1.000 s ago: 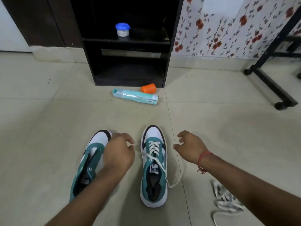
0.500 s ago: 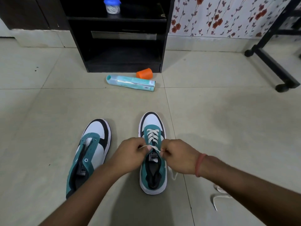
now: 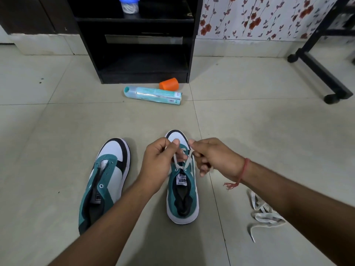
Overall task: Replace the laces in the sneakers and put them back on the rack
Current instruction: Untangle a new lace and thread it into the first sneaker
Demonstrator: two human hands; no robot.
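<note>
Two teal-and-white suede sneakers sit side by side on the pale tiled floor (image 3: 57, 131), toes toward a black open-shelved rack (image 3: 134, 45). The right-hand teal sneaker (image 3: 182, 198) carries a flat white lace (image 3: 180, 166) crossed above its top eyelets. Left hand (image 3: 157, 162) pinches one lace end between thumb and curled fingers; right hand (image 3: 213, 158) pinches the other end, fingers curled, a red thread band (image 3: 245, 169) at its wrist. Both hands cover the sneaker's forefoot, hiding the lower lacing. The left-hand teal sneaker (image 3: 107, 179) lies unlaced, eyelets bare, tongue showing. A loose heap of white laces (image 3: 263, 212) lies on the floor under the right forearm, partly hidden. Between sneakers and rack: a pale turquoise spray can (image 3: 153, 94) on its side, an orange plastic cap (image 3: 169, 83) just behind it. A blue-lidded clear jar (image 3: 129, 4) stands on the rack's upper shelf. A black wheeled stand (image 3: 317, 70) occupies the far right.
</note>
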